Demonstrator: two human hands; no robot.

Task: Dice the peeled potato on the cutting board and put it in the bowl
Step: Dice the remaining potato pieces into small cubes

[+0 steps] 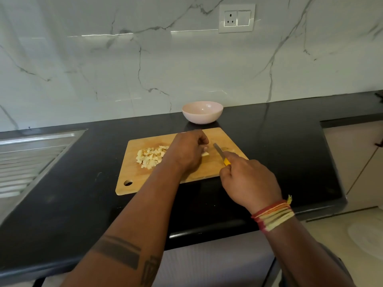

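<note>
The last pale potato piece (205, 153) is pinned on the wooden cutting board (145, 179) by the curled left hand (186, 151); a yellow-handled knife (221, 154) is gripped by the right hand (248, 181) for cutting. Dice (151, 156) are piled aside; the pink bowl (202, 112) waits empty.

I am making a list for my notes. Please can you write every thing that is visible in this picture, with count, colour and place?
cutting board: 1, light wood, on the counter
potato cubes: one pile, pale yellow, left part of the board
potato piece: 1, pale yellow, under the left hand
knife: 1, steel blade, yellow handle, over the board
bowl: 1, pale pink, behind the board
counter: 1, black
sink drainer: 1, steel, far left
wall socket: 1, white, on the marble wall
left hand: holds the potato piece
right hand: grips the knife
</note>
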